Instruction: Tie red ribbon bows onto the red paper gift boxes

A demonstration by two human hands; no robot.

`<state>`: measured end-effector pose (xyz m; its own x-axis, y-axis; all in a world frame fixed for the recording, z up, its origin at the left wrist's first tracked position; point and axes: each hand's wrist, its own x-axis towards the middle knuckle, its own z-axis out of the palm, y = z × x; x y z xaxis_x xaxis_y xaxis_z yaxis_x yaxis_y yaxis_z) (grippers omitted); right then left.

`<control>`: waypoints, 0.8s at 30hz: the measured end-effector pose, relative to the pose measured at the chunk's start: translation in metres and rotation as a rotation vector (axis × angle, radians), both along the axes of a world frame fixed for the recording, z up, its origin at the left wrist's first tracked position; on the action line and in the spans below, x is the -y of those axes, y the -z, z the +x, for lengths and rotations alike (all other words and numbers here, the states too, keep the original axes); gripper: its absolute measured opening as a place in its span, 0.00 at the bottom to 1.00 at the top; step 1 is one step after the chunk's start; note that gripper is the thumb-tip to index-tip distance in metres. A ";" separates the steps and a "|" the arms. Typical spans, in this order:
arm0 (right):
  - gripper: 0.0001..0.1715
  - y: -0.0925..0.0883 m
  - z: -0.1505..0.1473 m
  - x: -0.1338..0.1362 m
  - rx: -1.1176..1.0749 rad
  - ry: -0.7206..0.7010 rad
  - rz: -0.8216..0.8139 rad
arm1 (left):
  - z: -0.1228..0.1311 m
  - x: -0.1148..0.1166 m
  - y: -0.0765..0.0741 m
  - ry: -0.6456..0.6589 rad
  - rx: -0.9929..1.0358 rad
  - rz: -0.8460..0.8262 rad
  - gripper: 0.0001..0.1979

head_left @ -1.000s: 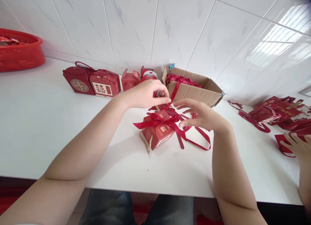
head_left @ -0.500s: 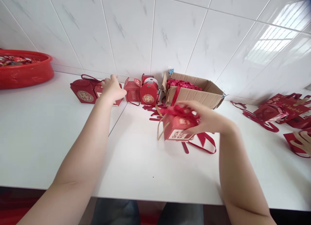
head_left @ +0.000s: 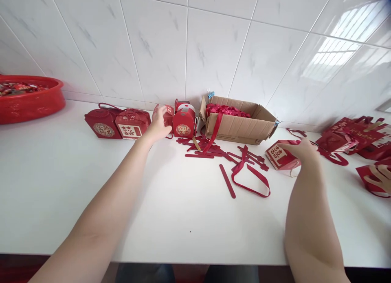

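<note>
My right hand (head_left: 301, 150) is closed on a small red gift box (head_left: 279, 154) with a gold double-happiness label, holding it low over the white table (head_left: 171, 217), to the right of the cardboard box (head_left: 241, 126). My left hand (head_left: 159, 126) reaches to the back of the table and touches a small red open-flapped box (head_left: 167, 113) in the row by the wall; its fingers curl round the box's near side. Beside that box stand a rounded red box (head_left: 183, 122) and two larger red gift boxes (head_left: 132, 124).
Loose red ribbon strips and a ribbon loop (head_left: 244, 173) lie mid-table. The cardboard box holds red ribbon bows. A red basin (head_left: 30, 99) sits far left. More red boxes (head_left: 351, 138) are piled at the right, where another person's hand (head_left: 377, 177) rests on one.
My right hand lifted the ribbon-tied gift box and carried it to the right. My left hand left the ribbon, reached to the row by the wall, then shifted right to the small open box.
</note>
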<state>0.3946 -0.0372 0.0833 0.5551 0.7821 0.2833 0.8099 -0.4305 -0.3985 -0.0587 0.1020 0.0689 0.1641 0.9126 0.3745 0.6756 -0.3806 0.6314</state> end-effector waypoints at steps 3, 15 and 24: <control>0.48 -0.006 -0.019 -0.009 -0.096 0.113 0.081 | 0.013 -0.003 0.013 0.131 0.130 -0.138 0.48; 0.31 0.064 -0.192 -0.057 0.212 -0.928 -0.071 | 0.020 0.011 -0.013 -0.007 -0.017 -0.015 0.11; 0.11 0.072 -0.182 -0.063 0.081 -0.790 0.054 | 0.021 0.068 -0.072 0.310 -0.462 -0.299 0.18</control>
<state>0.2130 0.0262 0.0110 -0.1819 0.9198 0.3478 0.8949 0.3014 -0.3292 -0.0375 0.0341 0.1406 0.5216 0.8509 -0.0618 0.7906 -0.4549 0.4099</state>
